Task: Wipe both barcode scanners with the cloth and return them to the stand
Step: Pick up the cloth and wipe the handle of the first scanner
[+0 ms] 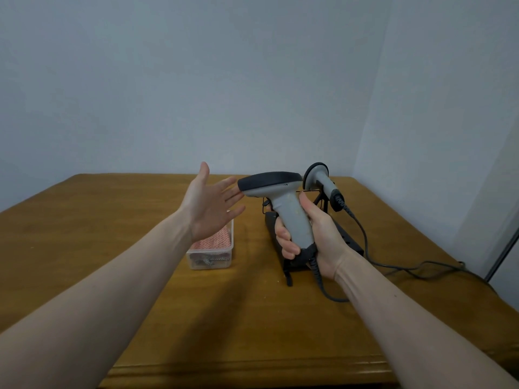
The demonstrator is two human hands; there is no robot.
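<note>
Wooden table (112, 248), pale walls; right hand (309, 234) grips scanner (280, 203) upright above stand (348, 242); left hand (210, 209) spread wide, fingertips at its head; second scanner (320, 178) on stand; cloth (216, 240) in tub (224, 261).

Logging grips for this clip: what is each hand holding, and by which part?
The right hand grips a grey barcode scanner by its handle. The left hand is open and holds nothing.

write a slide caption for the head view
Right hand grips a grey barcode scanner; open left hand hovers above a clear plastic cloth box.
</note>
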